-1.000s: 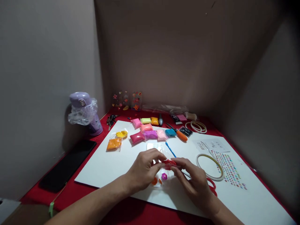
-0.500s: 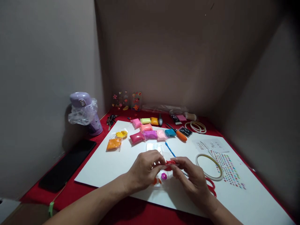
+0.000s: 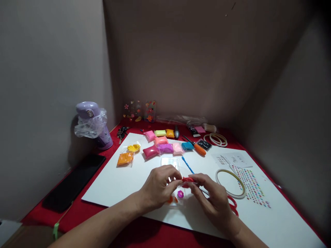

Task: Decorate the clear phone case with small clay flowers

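Observation:
Between the fingertips of both hands is a small packet of red clay [image 3: 188, 179] in clear wrap. My left hand [image 3: 161, 184] pinches its left end, and my right hand [image 3: 210, 194] grips its right end with thumb and forefinger. Just under the hands lies a clear phone case [image 3: 169, 162], partly hidden by the left hand. On it sit a purple clay flower [image 3: 180, 194] and small orange clay pieces [image 3: 170, 199]. A blue modelling tool [image 3: 187, 164] lies beyond the fingers. Red-handled scissors [image 3: 233, 206] are partly covered by the right hand.
Several coloured clay packets [image 3: 165, 148] lie mid-board, with yellow clay [image 3: 133, 148] and an orange packet [image 3: 125, 158] at left. An orange-handled tool [image 3: 199, 149], tape rolls [image 3: 231, 184] and a gem sticker sheet [image 3: 252, 187] are rightward. A black phone [image 3: 74, 182] and purple bottle [image 3: 95, 125] stand left.
Both hands stay in nearly the same place, still holding the red clay packet. The fingers have shifted only slightly on it, and the whole view has moved a little.

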Demonstrator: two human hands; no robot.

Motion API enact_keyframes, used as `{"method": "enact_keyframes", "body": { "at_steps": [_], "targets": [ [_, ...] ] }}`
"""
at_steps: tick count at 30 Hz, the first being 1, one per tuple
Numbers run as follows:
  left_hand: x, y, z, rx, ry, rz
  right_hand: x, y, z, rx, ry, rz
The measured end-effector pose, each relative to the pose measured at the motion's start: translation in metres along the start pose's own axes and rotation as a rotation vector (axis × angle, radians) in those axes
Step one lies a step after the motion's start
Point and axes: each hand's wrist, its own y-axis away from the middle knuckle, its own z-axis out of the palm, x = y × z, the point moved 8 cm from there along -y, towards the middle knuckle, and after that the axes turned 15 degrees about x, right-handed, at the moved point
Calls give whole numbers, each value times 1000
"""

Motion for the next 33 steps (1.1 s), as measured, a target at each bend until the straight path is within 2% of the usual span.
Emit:
{"method": "enact_keyframes", "body": {
  "at_steps": [11, 15, 19, 26, 33],
  "targets": [
    [7, 0, 1, -11, -29, 108, 5, 3, -1, 15, 28, 5],
    [5, 0, 0, -18, -41, 91, 3, 1, -2, 34, 27, -6],
    [4, 0, 0, -28, -47, 66, 0, 1, 0, -1, -2, -11],
    [-1, -4, -2, -45, 68, -76, 3, 4, -2, 17, -21, 27],
    [3, 1, 2, -111, 54, -45, 9, 4, -5, 57, -32, 54]
  ]
}}
